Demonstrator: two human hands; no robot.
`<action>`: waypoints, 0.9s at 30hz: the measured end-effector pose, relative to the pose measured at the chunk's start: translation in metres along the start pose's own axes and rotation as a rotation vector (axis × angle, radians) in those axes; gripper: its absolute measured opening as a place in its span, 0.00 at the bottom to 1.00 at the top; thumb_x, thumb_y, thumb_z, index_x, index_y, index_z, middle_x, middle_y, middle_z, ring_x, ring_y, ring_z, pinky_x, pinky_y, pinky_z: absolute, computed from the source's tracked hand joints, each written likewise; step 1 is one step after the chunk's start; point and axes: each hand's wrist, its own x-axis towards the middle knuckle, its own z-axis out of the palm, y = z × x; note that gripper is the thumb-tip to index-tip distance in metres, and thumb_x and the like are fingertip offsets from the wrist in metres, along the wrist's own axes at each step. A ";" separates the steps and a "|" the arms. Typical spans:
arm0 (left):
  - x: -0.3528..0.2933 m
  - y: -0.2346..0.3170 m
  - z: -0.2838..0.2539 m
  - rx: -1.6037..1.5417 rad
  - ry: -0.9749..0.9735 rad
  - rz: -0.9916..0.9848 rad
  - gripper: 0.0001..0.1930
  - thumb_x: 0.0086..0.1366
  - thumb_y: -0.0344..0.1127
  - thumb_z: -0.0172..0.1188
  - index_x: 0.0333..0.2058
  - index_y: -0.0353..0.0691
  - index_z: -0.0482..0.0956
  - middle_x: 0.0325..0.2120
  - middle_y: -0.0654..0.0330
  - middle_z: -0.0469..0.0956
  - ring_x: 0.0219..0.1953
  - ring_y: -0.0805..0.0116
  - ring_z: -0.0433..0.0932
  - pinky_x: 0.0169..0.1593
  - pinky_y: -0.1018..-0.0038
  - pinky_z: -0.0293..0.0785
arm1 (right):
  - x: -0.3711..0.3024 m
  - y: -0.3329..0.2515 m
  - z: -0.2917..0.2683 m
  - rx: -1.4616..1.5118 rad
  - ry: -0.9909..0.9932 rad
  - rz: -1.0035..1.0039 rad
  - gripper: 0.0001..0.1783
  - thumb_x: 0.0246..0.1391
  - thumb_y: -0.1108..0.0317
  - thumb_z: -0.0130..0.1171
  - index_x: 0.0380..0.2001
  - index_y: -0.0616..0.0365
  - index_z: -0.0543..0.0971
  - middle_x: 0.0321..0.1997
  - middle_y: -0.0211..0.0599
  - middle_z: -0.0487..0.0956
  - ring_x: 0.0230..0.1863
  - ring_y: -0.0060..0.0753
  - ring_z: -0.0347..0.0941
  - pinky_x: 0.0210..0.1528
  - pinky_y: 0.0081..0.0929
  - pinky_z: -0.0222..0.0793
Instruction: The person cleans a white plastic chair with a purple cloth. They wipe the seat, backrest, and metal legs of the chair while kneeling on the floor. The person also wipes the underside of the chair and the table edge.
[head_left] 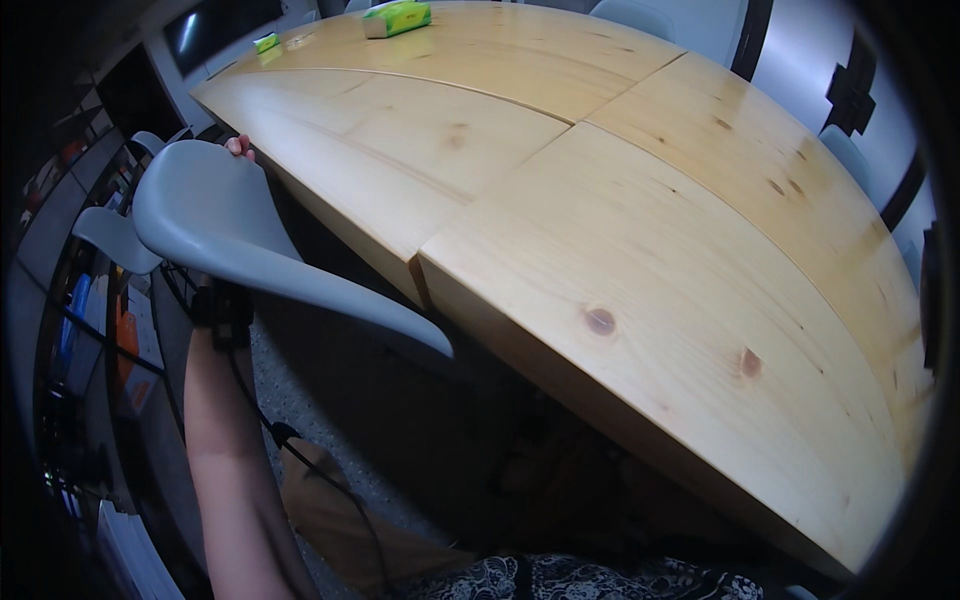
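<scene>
A broad, curved surface (620, 230) of pale knotty pine panels fills most of the view, bare in the near part, with a green packet (397, 17) and a smaller green item (266, 42) lying at its far end.

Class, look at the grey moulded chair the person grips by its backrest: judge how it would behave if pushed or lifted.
The grey chair looks like a thin one-piece shell, so probably stiff and fairly light. The left hand grips only its top edge, so it may tilt. Its smooth surface might be slippery. Its legs are hidden.
</scene>
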 end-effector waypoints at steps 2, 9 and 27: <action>-0.001 -0.003 -0.001 -0.011 0.004 -0.002 0.14 0.71 0.39 0.42 0.50 0.40 0.65 0.55 0.54 0.67 0.61 0.63 0.64 0.64 0.65 0.60 | 0.000 -0.003 -0.001 -0.006 0.005 -0.011 0.23 0.57 0.52 0.54 0.46 0.60 0.73 0.43 0.36 0.76 0.43 0.29 0.72 0.48 0.28 0.67; -0.009 -0.006 -0.004 -0.047 0.027 -0.005 0.12 0.71 0.36 0.42 0.48 0.39 0.67 0.54 0.53 0.70 0.60 0.61 0.67 0.63 0.64 0.61 | -0.009 -0.008 0.012 -0.022 -0.035 -0.038 0.26 0.58 0.50 0.53 0.48 0.61 0.72 0.44 0.39 0.76 0.44 0.32 0.73 0.50 0.29 0.67; -0.228 -0.060 -0.086 -0.094 -0.091 -0.628 0.10 0.66 0.36 0.56 0.43 0.39 0.73 0.38 0.58 0.77 0.46 0.65 0.76 0.57 0.68 0.70 | -0.069 0.006 0.104 0.306 -0.253 0.032 0.31 0.59 0.44 0.50 0.51 0.63 0.71 0.46 0.43 0.76 0.46 0.35 0.73 0.54 0.32 0.67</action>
